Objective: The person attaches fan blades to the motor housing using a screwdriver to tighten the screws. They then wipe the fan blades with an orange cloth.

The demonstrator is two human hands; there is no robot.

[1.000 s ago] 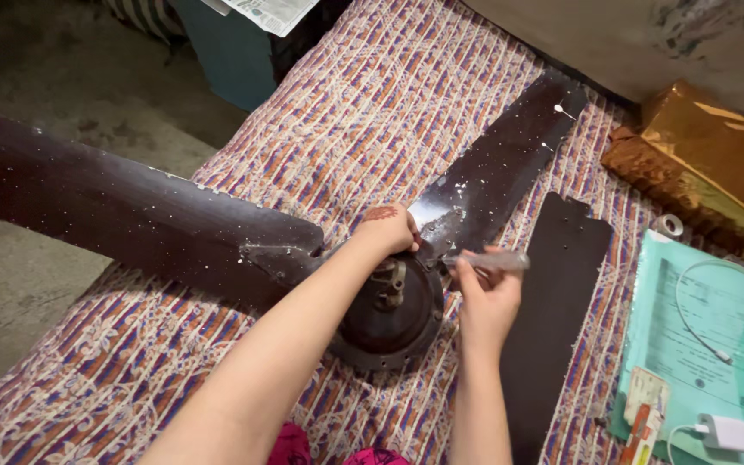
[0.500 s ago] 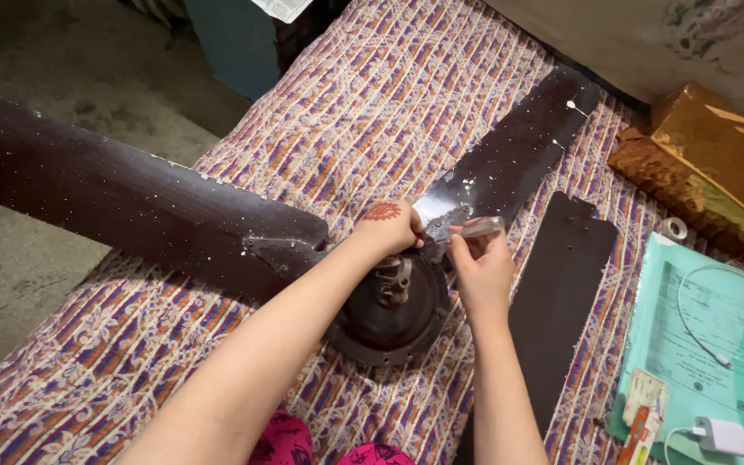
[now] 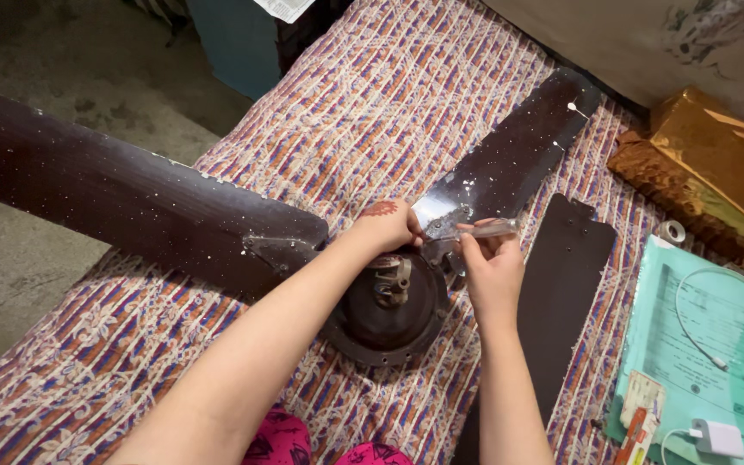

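A dark brown ceiling fan lies on a bed covered with a striped, patterned sheet (image 3: 372, 103). Its round motor hub (image 3: 389, 314) sits at centre frame. One long blade (image 3: 122, 198) reaches to the upper left; another blade (image 3: 510, 159) reaches to the upper right. The left hand (image 3: 387, 226) rests closed on the hub's top edge, where that second blade joins. Just beside it, the right hand (image 3: 492, 271) pinches a slim clear-handled tool (image 3: 480, 231) with its tip at the same joint. A loose third blade (image 3: 561, 301) lies flat to the right, next to a green folder (image 3: 716, 344) with a white charger (image 3: 706, 435).
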